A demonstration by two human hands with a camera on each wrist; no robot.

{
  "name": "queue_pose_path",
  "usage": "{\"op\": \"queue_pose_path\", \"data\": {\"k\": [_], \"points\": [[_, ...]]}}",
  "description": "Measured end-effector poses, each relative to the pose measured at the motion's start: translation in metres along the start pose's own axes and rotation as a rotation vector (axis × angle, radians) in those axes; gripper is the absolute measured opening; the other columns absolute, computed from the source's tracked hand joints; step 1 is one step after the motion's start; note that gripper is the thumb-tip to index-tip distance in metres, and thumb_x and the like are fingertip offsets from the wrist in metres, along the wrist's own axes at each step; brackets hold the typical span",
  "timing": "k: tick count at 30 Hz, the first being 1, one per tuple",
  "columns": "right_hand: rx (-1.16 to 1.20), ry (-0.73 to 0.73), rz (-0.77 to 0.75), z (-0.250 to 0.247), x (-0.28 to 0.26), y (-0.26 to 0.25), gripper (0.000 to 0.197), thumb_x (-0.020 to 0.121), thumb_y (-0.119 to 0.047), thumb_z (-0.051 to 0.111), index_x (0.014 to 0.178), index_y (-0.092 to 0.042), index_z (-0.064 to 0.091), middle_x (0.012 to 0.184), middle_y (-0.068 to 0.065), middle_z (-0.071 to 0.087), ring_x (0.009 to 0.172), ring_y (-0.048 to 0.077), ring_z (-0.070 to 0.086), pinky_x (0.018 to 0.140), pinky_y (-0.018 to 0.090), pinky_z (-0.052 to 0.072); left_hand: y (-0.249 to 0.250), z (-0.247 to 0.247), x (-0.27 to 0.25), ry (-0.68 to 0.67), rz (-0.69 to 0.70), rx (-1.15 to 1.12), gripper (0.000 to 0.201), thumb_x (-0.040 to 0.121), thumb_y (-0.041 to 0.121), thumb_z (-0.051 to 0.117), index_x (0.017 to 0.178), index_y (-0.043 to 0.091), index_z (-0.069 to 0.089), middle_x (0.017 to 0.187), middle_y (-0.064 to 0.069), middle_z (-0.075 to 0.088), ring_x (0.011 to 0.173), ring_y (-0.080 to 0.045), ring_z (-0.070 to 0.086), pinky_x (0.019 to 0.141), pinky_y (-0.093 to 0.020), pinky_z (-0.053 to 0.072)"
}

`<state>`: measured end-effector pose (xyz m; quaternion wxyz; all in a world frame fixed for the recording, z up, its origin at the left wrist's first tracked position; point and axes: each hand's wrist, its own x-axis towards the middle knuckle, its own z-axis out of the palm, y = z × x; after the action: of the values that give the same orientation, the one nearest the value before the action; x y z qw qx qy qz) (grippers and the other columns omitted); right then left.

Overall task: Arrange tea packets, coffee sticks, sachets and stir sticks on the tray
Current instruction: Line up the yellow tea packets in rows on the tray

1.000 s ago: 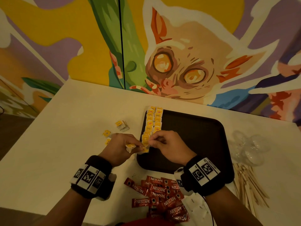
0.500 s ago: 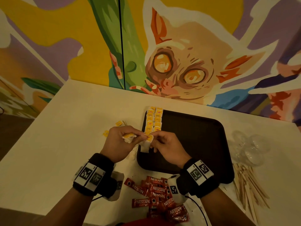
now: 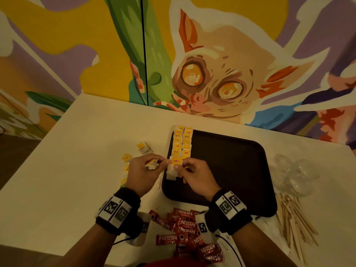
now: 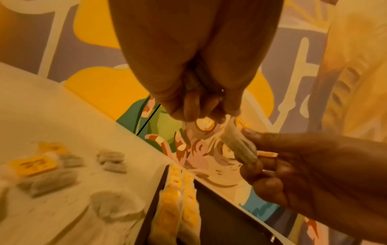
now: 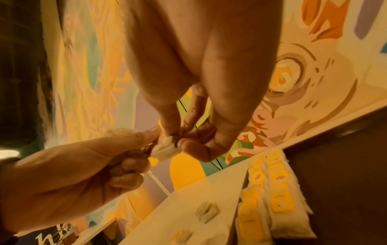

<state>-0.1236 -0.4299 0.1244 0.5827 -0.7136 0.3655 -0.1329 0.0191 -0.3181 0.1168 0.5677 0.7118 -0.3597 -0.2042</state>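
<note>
A dark tray [image 3: 231,170] lies on the white table with two rows of yellow-tagged tea bags [image 3: 182,143] along its left edge. Over the near end of those rows, my right hand [image 3: 178,167] pinches a tea bag [image 3: 172,171] by its yellow tag, and the bag hangs down. My left hand [image 3: 161,163] holds a second, crumpled tea bag [image 3: 152,163] in its curled fingers, and its fingertips touch the hanging bag's top. The left wrist view shows the hanging tea bag [image 4: 238,144] between both hands. In the right wrist view my right thumb and fingers pinch it [image 5: 165,149].
Loose tea bags [image 3: 143,148] lie on the table left of the tray. A heap of red Nescafe coffee sticks [image 3: 185,228] sits near me between my wrists. Wooden stir sticks [image 3: 294,218] and clear plastic pieces [image 3: 294,176] lie right of the tray.
Both hands have come up a little from the near end of the rows. The tea bag now hangs between them, where a second ago they were low at the tray's edge.
</note>
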Motion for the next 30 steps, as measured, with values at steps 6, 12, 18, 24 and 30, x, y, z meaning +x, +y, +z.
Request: {"op": "queue_pose_path", "data": {"k": [6, 12, 18, 24, 30], "points": [[-0.147, 0.114, 0.218, -0.006, 0.016, 0.044, 0.017, 0.094, -0.026, 0.064, 0.102, -0.013, 0.071, 0.075, -0.006, 0.064, 0.056, 0.003, 0.057, 0.052, 0.014, 0.045, -0.020, -0.002, -0.003, -0.017, -0.300, -0.023, 0.017, 0.092, 0.029, 0.065, 0.084, 0.016, 0.071, 0.075, 0.002, 0.074, 0.058, -0.008, 0.059, 0.057, -0.029, 0.046], [-0.247, 0.080, 0.416, 0.003, 0.030, 0.071, 0.019, 0.093, -0.025, 0.066, 0.104, -0.009, 0.069, 0.079, 0.002, 0.068, 0.054, 0.005, 0.061, 0.046, 0.011, 0.042, -0.020, 0.002, -0.008, -0.089, -0.477, -0.186, 0.019, 0.098, 0.023, 0.054, 0.094, 0.008, 0.065, 0.075, -0.013, 0.071, 0.050, -0.017, 0.047, 0.044, -0.024, 0.035], [-0.287, 0.146, 0.444, 0.012, 0.041, 0.078, 0.015, 0.091, -0.023, 0.067, 0.093, -0.007, 0.068, 0.076, 0.005, 0.072, 0.053, 0.003, 0.063, 0.052, 0.012, 0.048, -0.022, 0.002, -0.012, -0.145, -0.512, -0.183, 0.021, 0.099, 0.025, 0.053, 0.095, 0.010, 0.065, 0.074, -0.009, 0.070, 0.051, -0.015, 0.047, 0.046, -0.024, 0.035], [-0.193, 0.269, 0.428, 0.015, 0.044, 0.084, 0.022, 0.089, -0.016, 0.068, 0.108, -0.009, 0.058, 0.088, 0.008, 0.071, 0.053, 0.005, 0.063, 0.041, 0.005, 0.039, -0.021, -0.003, -0.010, -0.142, -0.512, -0.164, 0.022, 0.099, 0.025, 0.052, 0.095, 0.007, 0.065, 0.077, -0.010, 0.071, 0.052, -0.017, 0.048, 0.046, -0.024, 0.036], [-0.149, 0.286, 0.453, 0.020, 0.048, 0.089, 0.039, 0.085, -0.011, 0.074, 0.117, -0.009, 0.053, 0.107, 0.011, 0.064, 0.056, 0.010, 0.063, 0.038, 0.008, 0.041, -0.023, -0.002, -0.010, -0.151, -0.503, -0.164, 0.020, 0.099, 0.023, 0.053, 0.093, 0.008, 0.065, 0.076, -0.011, 0.070, 0.052, -0.017, 0.049, 0.045, -0.024, 0.036]]}}
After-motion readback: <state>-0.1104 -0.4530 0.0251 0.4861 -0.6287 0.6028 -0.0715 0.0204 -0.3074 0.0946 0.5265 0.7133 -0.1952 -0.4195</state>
